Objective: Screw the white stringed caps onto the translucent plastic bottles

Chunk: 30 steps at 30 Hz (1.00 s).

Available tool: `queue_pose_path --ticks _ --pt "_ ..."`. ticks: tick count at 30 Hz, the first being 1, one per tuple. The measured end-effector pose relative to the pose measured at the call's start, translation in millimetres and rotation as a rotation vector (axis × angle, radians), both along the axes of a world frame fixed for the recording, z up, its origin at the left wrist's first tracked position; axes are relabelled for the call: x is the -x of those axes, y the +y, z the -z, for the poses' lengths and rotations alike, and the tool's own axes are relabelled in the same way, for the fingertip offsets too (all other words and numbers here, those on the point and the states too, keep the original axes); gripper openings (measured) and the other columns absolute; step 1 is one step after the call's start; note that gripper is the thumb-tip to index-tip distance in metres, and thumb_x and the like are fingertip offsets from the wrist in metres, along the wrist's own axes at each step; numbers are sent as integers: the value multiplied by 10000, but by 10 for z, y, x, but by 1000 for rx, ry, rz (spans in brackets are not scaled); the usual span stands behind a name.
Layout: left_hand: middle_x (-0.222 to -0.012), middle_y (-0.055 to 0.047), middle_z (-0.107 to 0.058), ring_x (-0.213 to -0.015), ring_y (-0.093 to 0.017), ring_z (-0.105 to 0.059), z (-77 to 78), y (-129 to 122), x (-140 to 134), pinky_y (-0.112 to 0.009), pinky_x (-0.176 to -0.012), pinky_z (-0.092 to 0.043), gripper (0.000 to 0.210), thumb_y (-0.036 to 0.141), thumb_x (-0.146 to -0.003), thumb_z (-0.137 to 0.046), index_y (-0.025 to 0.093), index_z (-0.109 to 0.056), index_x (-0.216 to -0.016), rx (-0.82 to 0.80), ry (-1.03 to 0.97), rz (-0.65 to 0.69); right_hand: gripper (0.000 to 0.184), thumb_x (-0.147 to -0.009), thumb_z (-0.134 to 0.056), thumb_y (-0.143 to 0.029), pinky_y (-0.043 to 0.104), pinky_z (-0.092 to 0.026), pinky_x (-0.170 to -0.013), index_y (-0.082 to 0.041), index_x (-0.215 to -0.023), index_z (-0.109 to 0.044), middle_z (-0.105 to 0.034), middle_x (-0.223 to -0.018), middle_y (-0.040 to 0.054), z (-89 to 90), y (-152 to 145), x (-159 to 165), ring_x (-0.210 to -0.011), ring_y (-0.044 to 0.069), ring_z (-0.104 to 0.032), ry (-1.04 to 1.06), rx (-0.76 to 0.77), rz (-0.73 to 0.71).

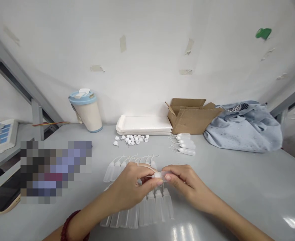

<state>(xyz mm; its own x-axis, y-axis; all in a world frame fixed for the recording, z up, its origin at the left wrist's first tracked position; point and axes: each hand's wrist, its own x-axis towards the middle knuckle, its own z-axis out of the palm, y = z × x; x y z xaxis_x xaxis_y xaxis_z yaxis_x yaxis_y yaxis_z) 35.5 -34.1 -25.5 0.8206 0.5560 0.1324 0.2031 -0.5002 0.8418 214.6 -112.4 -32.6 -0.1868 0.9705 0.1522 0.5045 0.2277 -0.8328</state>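
Between my two hands lies a small translucent squeeze bottle (164, 175), held sideways with its white top and thin needle tip toward the left. My left hand (130, 184) pinches the white top between thumb and fingers. The bottle's body is gripped by my right hand (189, 183), thumb on the near side. Beneath and around my hands, similar bottles lie in two rows: a far row (109, 172) with thin curved straps, partly covered by my left hand, and a near row (160, 208). Beyond them is a cluster of small white caps (137, 139), some with needle tips.
Several strapped bottles (187, 151) lie before an open cardboard box (191, 120). A stack of white padded envelopes (144, 125), a blue-lidded cup (88, 112) and a grey-blue cloth bundle (245, 129) stand along the wall. At left are a phone (3, 192) and a blurred-out patch.
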Motion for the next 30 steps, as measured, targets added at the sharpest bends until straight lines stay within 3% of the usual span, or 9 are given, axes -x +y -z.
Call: queue_pose_path --ticks 3,5,9,15,20,22,26,28,30 --pt "-571 13 -527 -539 -95 -433 -12 -16 -10 -215 -534 -359 248 271 -837 -535 142 -627 -647 -31 -9 -25 372 -951 -363 -377 218 -325 -499 -157 -773 -605 -447 -592 -30 -42 12 -12 -520 94 -396 99 129 -19" --pt "-585 10 -536 -549 -97 -452 -18 -12 -11 -210 -527 -362 279 299 -850 -518 143 -607 -636 33 24 -48 355 -951 -367 -374 222 -347 -524 -158 -810 -611 -497 -636 -17 -38 7 -15 -550 100 -430 61 95 -1" --pt "-594 15 -534 -540 -98 -472 7 42 0 -204 -497 -362 372 399 -892 -436 151 -549 -639 234 90 -48 259 -952 -387 -305 244 -407 -604 -155 -941 -598 -567 -728 17 25 -21 -19 -642 128 -517 -162 -143 44" --pt "-569 26 -527 -496 -96 -500 44 118 -5 -212 -487 -408 394 487 -865 -454 140 -546 -703 626 144 24 286 -963 -349 -274 245 -373 -464 -86 -983 -563 -560 -704 65 137 0 -29 -573 155 -497 -556 -555 83" --pt "-516 46 -471 -454 -73 -437 49 64 -22 -195 -468 -372 410 489 -862 -472 141 -531 -654 602 57 -14 341 -969 -317 -323 252 -353 -449 -94 -919 -564 -556 -667 67 191 18 -3 -560 166 -492 -648 -632 100" --pt "-482 51 -444 -426 -70 -408 68 36 -32 -193 -443 -344 434 493 -867 -459 143 -519 -619 566 42 -27 366 -973 -291 -334 255 -349 -465 -110 -874 -564 -544 -654 56 175 5 19 -548 158 -476 -590 -545 88" --pt "-471 45 -444 -415 -74 -400 84 -27 -41 -196 -429 -321 446 475 -894 -408 146 -522 -614 469 64 -65 401 -972 -281 -373 240 -345 -525 -160 -766 -553 -475 -618 -6 82 -17 40 -537 114 -417 -205 -87 28" --pt "-508 33 -462 -462 -84 -421 72 -60 -36 -202 -458 -321 417 414 -911 -399 154 -492 -599 287 70 -61 426 -950 -326 -441 226 -301 -498 -164 -700 -531 -396 -572 -37 57 -7 18 -507 93 -346 51 117 -10" --pt "-548 28 -447 -512 -93 -409 63 -85 -29 -215 -495 -309 373 330 -918 -405 160 -447 -588 6 32 -28 454 -916 -369 -512 218 -229 -449 -161 -663 -507 -307 -526 -64 64 14 -22 -465 75 -254 295 306 -63"
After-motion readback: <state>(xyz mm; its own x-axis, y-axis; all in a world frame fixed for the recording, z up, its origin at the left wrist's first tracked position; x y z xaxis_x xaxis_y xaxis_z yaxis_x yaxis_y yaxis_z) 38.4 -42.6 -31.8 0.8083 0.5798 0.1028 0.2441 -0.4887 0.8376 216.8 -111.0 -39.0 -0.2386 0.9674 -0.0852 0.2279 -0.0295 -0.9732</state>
